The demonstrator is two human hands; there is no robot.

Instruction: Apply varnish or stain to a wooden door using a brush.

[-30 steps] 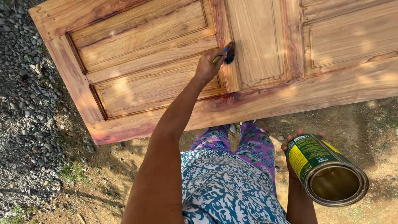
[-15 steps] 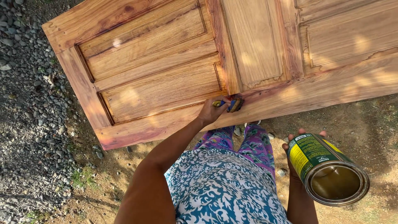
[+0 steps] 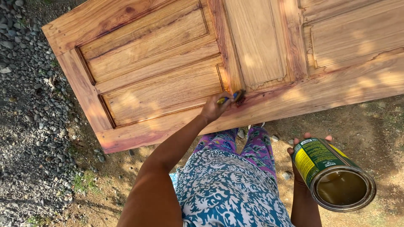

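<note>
A panelled wooden door (image 3: 160,84) lies flat over dirt ground, and its surface looks partly wet and reddish. My left hand (image 3: 213,108) grips a small paintbrush (image 3: 234,97). The bristles touch the door where the middle upright meets the near long rail. My right hand (image 3: 293,153) holds an open green and yellow tin can (image 3: 332,172) from below, off the door's near edge. Brownish liquid shows inside the can.
Grey gravel (image 3: 29,105) covers the ground to the left of the door. Bare dirt (image 3: 378,126) with a few stones lies along the door's near edge. My patterned clothes and legs (image 3: 235,180) fill the bottom middle.
My left hand drew the brush down the middle upright toward me to the near rail, where it now rests. The can has stayed in my right hand.
</note>
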